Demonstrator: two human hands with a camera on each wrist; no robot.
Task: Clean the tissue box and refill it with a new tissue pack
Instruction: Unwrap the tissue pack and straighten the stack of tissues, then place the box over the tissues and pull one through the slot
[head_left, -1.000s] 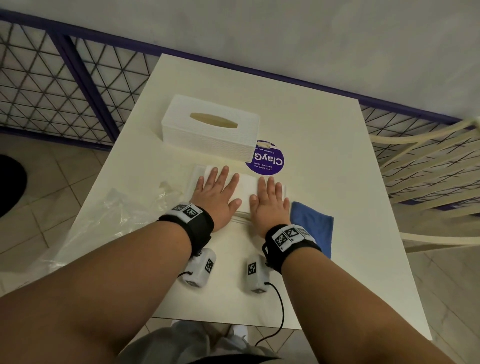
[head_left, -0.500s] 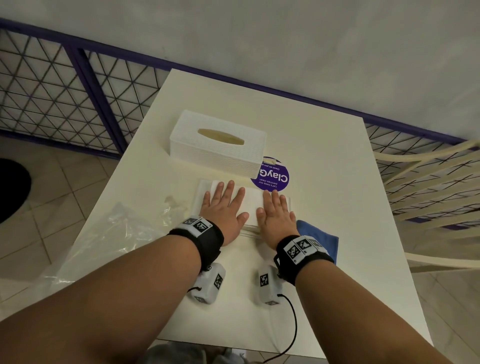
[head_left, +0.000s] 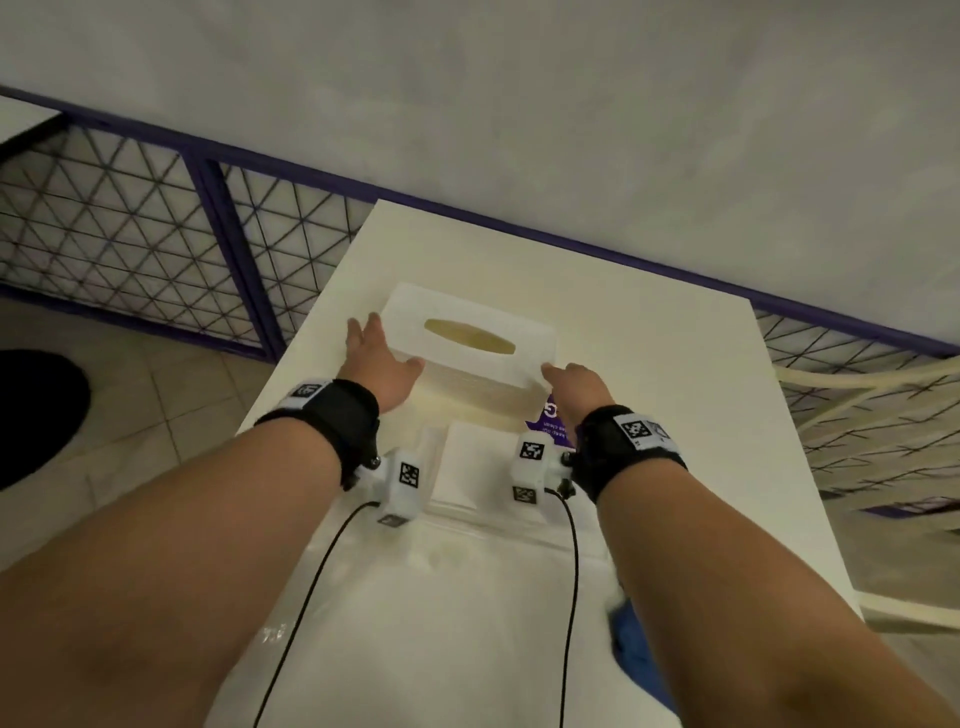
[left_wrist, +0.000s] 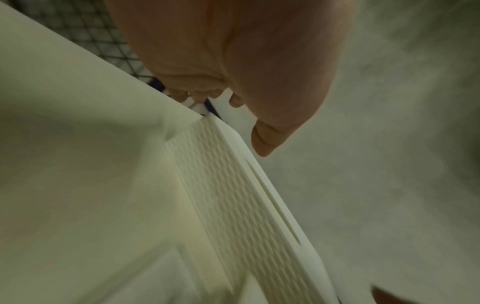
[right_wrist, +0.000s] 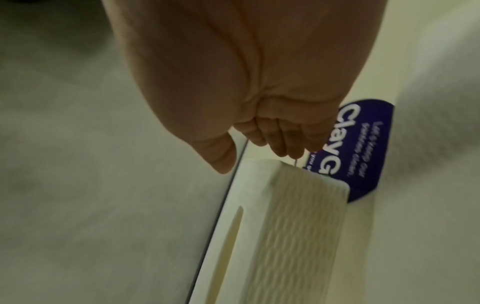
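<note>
Reaching for both ends of the tissue box (head_left: 470, 353), which sits mid-table (head_left: 649, 389), slot up and showing no tissue. Left hand (head_left: 379, 364) at the left end, fingers straight and spread; right hand (head_left: 574, 384) at the right end, fingers loosely bent, not yet clamped. Bare tissue stack (head_left: 475, 460) lies just in front of the box, blue cloth (head_left: 631, 654) nearer. Refill likely remains. Box white, ribbed sides.

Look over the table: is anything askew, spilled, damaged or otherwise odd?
Nothing spilled or damaged. The tissue box sits slightly askew to the table edges, partly covering a purple sticker. Its slot shows no tissue. Both hands, left hand and right hand, flank it.
</note>
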